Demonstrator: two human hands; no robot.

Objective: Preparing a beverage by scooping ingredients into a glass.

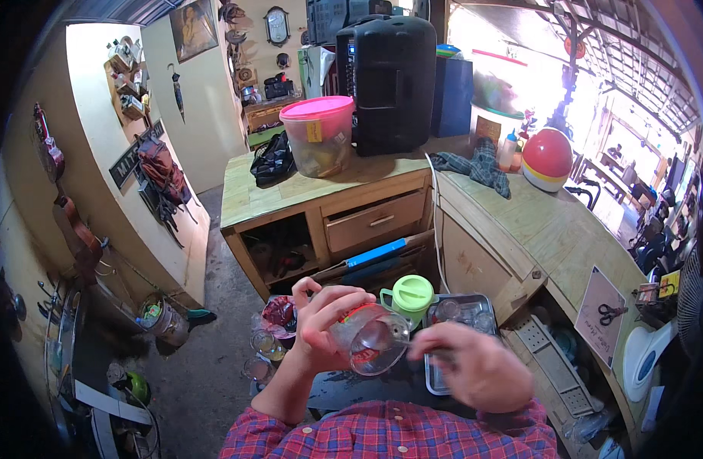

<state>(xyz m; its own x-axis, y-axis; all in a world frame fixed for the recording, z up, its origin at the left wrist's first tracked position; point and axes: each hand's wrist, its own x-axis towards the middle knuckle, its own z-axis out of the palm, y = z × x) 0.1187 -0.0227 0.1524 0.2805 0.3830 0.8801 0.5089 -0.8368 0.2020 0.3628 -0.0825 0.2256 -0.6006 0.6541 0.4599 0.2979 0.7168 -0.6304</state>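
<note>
A clear container (pixel 392 360) with red markings is tipped so its mouth faces me. My left hand (pixel 322 321) wraps around its side and holds it. My right hand (pixel 477 367), blurred, grips the handle of a metal spoon (pixel 374 334); the spoon's bowl appears inside the container. Whether anything else lies within cannot be made out. Just beyond the hands stands a light green lidded pitcher (pixel 414 295). A metal tray (pixel 435 383) with drinking glasses (pixel 447 310) is partly hidden behind my right hand.
More glasses (pixel 263 342) stand left of my left forearm, near a plastic bag (pixel 278 314). A wooden counter (pixel 500 229) bends around the front and right, bearing a pink-lidded tub (pixel 317 137), a black loudspeaker (pixel 394 86), a helmet (pixel 548 159) and scissors (pixel 609 314).
</note>
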